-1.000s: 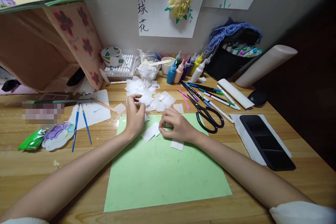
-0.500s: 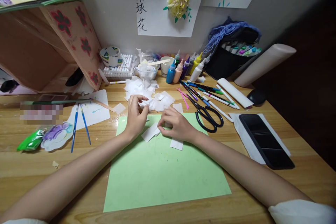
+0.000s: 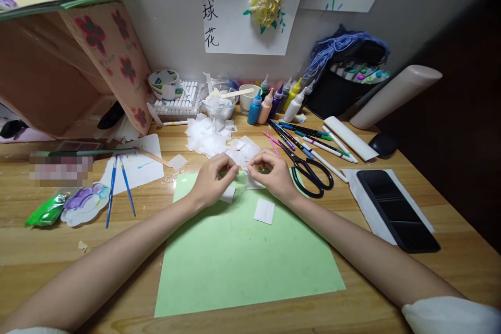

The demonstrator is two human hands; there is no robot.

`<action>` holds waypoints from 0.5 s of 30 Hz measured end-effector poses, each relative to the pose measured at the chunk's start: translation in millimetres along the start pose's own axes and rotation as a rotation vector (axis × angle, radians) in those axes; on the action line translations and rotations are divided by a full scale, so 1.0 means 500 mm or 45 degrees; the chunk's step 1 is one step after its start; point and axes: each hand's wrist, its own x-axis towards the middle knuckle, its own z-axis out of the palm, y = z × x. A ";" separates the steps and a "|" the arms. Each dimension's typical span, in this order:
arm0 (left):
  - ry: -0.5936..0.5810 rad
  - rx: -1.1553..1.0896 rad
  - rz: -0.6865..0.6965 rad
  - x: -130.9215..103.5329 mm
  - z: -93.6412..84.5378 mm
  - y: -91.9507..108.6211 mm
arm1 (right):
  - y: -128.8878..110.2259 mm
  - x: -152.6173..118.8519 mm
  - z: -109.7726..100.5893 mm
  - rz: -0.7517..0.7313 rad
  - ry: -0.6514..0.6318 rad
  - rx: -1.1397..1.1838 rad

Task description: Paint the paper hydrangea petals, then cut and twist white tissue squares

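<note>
Above the top edge of the green sheet (image 3: pixel 250 261), my left hand (image 3: pixel 215 180) has its thumb and fingertips pressed together; anything between them is too small to make out. Close on its right, my right hand (image 3: pixel 272 175) pinches a small white paper piece (image 3: pixel 246 169), mostly hidden by the fingers. A white square (image 3: pixel 264 211) lies on the green sheet below my right hand. Another white piece (image 3: pixel 228 194) shows beneath my left hand. Behind both hands is a loose pile of white paper squares (image 3: pixel 207 135).
Black scissors (image 3: pixel 313 175) and several pens (image 3: pixel 324 162) lie to the right, then a black phone (image 3: pixel 397 209). Paint bottles (image 3: pixel 254 109) stand at the back. Two blue brushes (image 3: pixel 111 193) and a palette (image 3: pixel 86 203) are on the left.
My left hand has moved right and down, and its fingers have closed. My right hand has risen slightly with a paper piece, uncovering the white square on the sheet.
</note>
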 end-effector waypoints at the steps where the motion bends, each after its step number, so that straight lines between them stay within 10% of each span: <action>1: -0.052 0.051 0.044 0.000 0.000 0.003 | 0.000 0.000 0.000 -0.006 0.010 0.000; 15: -0.090 0.131 0.159 -0.003 0.004 0.005 | -0.002 -0.004 0.003 -0.073 0.018 -0.014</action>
